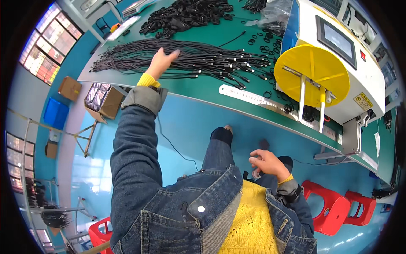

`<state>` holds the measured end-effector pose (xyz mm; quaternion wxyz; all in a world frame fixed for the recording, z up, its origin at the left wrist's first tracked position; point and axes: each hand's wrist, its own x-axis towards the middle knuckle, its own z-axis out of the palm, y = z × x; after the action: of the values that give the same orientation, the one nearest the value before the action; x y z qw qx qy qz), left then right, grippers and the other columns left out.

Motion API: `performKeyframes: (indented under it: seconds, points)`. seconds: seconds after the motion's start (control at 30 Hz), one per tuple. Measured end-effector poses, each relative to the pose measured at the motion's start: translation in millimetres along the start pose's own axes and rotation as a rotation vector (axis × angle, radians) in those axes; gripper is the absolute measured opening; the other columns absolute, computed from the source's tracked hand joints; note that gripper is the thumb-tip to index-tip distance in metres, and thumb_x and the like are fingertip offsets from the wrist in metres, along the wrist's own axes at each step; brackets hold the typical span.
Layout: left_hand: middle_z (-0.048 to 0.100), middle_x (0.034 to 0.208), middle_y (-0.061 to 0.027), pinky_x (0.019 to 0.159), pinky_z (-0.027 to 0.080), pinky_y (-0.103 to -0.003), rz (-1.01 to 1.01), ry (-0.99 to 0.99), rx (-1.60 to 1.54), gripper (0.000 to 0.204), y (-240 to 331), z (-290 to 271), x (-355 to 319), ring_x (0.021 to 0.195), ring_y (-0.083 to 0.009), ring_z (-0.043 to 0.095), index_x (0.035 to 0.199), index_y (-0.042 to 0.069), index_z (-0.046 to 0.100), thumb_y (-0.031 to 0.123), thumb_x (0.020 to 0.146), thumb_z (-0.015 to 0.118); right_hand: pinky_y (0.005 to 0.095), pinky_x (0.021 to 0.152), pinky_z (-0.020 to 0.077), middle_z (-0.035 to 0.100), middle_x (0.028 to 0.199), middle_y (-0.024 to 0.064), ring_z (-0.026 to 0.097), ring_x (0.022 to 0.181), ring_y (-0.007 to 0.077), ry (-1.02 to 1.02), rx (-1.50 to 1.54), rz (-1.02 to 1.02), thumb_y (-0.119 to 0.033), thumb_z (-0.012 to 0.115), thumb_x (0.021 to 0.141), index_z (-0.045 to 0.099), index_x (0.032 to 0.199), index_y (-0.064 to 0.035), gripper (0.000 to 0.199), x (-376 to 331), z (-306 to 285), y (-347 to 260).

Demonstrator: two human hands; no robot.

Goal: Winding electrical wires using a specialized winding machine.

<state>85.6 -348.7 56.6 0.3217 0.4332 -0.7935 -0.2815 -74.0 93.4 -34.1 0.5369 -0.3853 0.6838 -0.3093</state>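
Observation:
A long bundle of black cables (198, 63) with small silvery plugs at the right end lies across the green table. My left hand (161, 62) reaches over the middle of the bundle, thumb spread away from the fingers; it looks to be touching the cables, with none plainly gripped. Above my lap, off the table's front edge, my right hand (270, 164) hangs with loosely bent fingers apart and nothing visible in them. A steel ruler (245, 95) lies along the front edge, right of the bundle.
A white machine with a yellow disc (313, 63) and two prongs stands at the right. Behind the bundle is a heap of black coiled cables (186, 19). Black rings (267, 48) lie scattered beside the machine. Red stools (327, 207) stand at the lower right; an open carton (111, 103) sits left.

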Motion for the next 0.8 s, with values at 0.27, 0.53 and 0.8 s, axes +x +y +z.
performKeyframes:
  seconds: [0.27,0.53,0.8]
  points:
    - [0.060,0.087,-0.0096,0.078,0.044,-0.043,0.302,-0.028,0.617,0.017,-58.8,15.5,-49.9,0.090,-0.0287,0.056,0.090,0.012,0.060,0.022,0.076,0.062,0.0281,0.046,0.0444,0.063,0.073,0.0109,0.058,0.054,0.0146,0.044,-0.039,-0.067,-0.024,0.058,0.082,0.054,0.105,0.0031,0.036,-3.8,-1.8,12.1]
    - [0.056,0.071,-0.0073,0.063,0.044,-0.035,0.910,0.016,0.080,0.010,72.3,30.3,-116.3,0.069,-0.0268,0.055,0.086,0.004,0.058,0.006,0.076,0.060,0.0265,0.053,0.0457,0.059,0.079,0.0097,0.053,0.059,0.0131,0.867,-0.171,-0.667,-0.011,0.064,0.079,0.056,0.106,0.0029,0.031,-29.0,-1.9,-31.6]
    - [0.056,0.066,-0.0080,0.045,0.041,-0.029,1.206,-0.311,-0.164,0.013,204.1,56.9,-227.8,0.053,-0.0222,0.053,0.084,0.002,0.060,-0.001,0.072,0.063,0.0300,0.058,0.0471,0.056,0.086,0.0134,0.055,0.064,0.0236,1.235,-0.730,-0.935,0.004,0.067,0.068,0.061,0.101,0.0019,0.033,-87.8,-27.8,-62.0]
